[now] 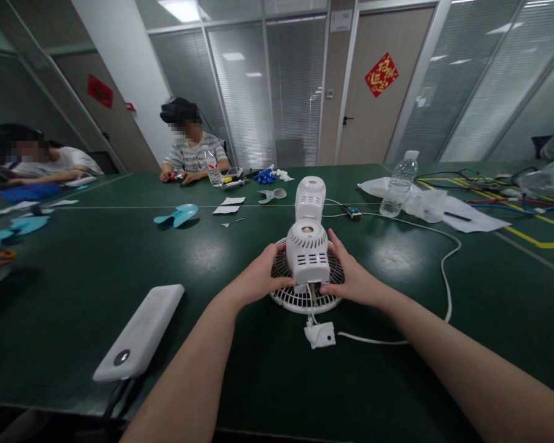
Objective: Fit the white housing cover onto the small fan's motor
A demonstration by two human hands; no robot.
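A small white fan lies face down on the table in front of me, its round grille flat beneath its motor housing. From the left, my left hand curls its fingers and thumb against the housing's lower side. On the opposite side my right hand grips it likewise, thumb near the bottom edge. Behind the housing stands another vented white part. A thin wire runs from the housing's near end to a small white piece on the table. My fingertips are partly hidden behind the housing.
A white power bank lies left of my forearms. Blue fan blades, paper pieces and a clear blade lie farther off. A plastic bottle and white cable are at right. Co-workers sit across the table.
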